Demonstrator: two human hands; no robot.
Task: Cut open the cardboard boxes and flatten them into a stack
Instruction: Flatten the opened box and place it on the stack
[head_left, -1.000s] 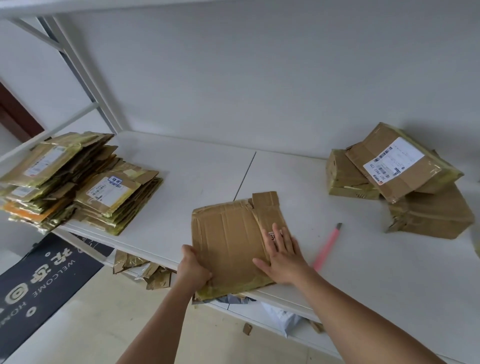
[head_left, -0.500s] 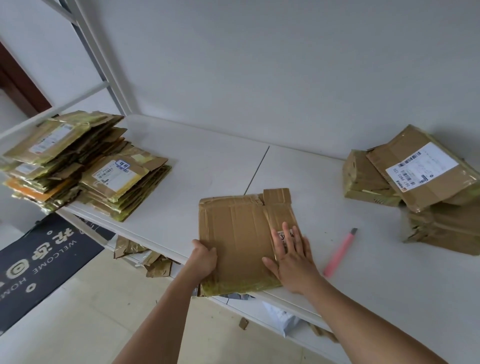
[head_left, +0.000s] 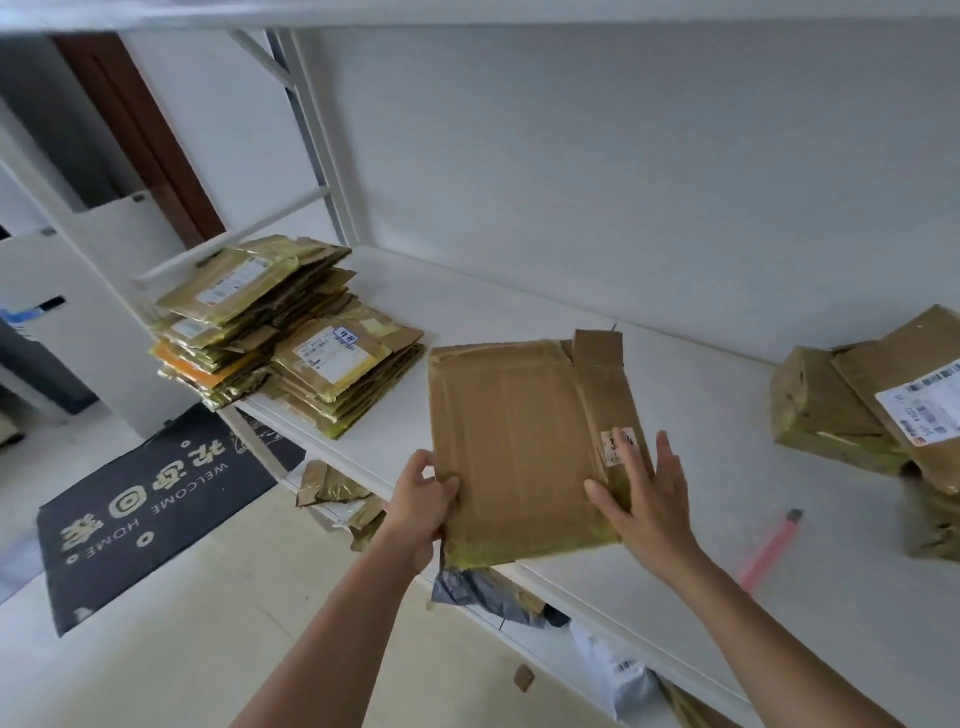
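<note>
A flattened brown cardboard box (head_left: 519, 441) is tilted up off the white shelf top (head_left: 675, 509) near its front edge. My left hand (head_left: 421, 499) grips the box's lower left edge, thumb on top. My right hand (head_left: 649, 499) lies with straight fingers against its lower right part, beside a small white label. Two stacks of flattened boxes (head_left: 291, 332) stand at the shelf's left end. Several unopened taped boxes (head_left: 872, 410) are piled at the right. A pink utility knife (head_left: 769, 551) lies on the shelf right of my right hand.
A white wall runs behind the shelf, with white frame posts (head_left: 311, 140) at the left. Cardboard scraps (head_left: 332, 488) and plastic mail bags (head_left: 613, 670) sit on the lower shelf. A dark welcome mat (head_left: 150, 499) lies on the floor at left.
The flattened box has been lifted off the shelf and carried leftward toward the stacks. My view has swung left, so the knife and unopened boxes sit nearer the right edge.
</note>
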